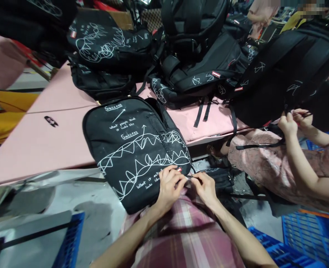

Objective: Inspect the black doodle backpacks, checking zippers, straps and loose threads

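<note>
A black backpack (150, 149) with white printed scribbles and lettering leans from the pink table edge down to my lap. At its lower right corner, beside a small red and white tag (179, 169), my left hand (170, 184) grips the bag's edge, with thumb and index finger drawn together. My right hand (206, 187) is just to the right of it, fingers pinched close to the same edge. Something thin and dark shows between the two hands, too small to name.
More black backpacks (108, 41) are heaped along the back of the pink table (50, 137). On the right, a co-worker's hands (295, 119) hold a strap on another black backpack (287, 70). Blue plastic crates (312, 234) stand low at right and left.
</note>
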A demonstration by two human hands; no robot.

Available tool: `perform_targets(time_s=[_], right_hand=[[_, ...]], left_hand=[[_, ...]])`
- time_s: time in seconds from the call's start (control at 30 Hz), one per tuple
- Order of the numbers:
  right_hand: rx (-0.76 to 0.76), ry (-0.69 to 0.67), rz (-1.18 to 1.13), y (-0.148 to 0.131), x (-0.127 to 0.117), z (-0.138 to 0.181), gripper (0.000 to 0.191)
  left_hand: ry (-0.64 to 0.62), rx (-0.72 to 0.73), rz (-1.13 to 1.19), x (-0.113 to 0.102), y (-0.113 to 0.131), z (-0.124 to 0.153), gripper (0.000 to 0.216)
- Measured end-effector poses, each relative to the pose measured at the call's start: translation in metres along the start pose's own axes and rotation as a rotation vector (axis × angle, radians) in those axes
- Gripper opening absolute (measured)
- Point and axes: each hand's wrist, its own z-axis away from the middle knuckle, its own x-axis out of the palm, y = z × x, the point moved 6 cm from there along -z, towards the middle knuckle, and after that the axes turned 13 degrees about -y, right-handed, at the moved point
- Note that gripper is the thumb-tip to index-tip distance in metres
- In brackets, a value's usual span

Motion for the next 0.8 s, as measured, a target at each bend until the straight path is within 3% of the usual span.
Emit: perform_targets(time_s=[0.07,0.13,0.23,0.37,0.53,0.8], right_hand=[[0.138,-0.028,-0.140,0.011,-0.001,0.000,0.018],[0.198,-0.060,-0.182,0.013,-0.004,0.000,0.018],[0.197,-0.111,-0.070,0.000,-0.006,-0.001,0.022],[0.229,-0.107,0.196,-0.017,-0.006,-0.001,0.026],[0.251,-0.068,0.350,-0.029,0.001,-0.003,0.024],[0.285,-0.015,0.472,-0.043,0.008,-0.007,0.024]], left_hand=[[-0.164,0.088,0.028,-0.006,-0.001,-0.011,0.032],[-0.271,0.074,0.023,-0.017,-0.013,-0.028,0.035],[-0.409,0.058,-0.070,-0.026,-0.033,-0.056,0.024],[-0.636,0.204,-0.110,-0.015,-0.032,-0.076,0.014],[-0.706,0.223,-0.045,-0.009,-0.025,-0.082,0.020],[-0.608,0.269,-0.041,-0.015,-0.025,-0.079,0.022]])
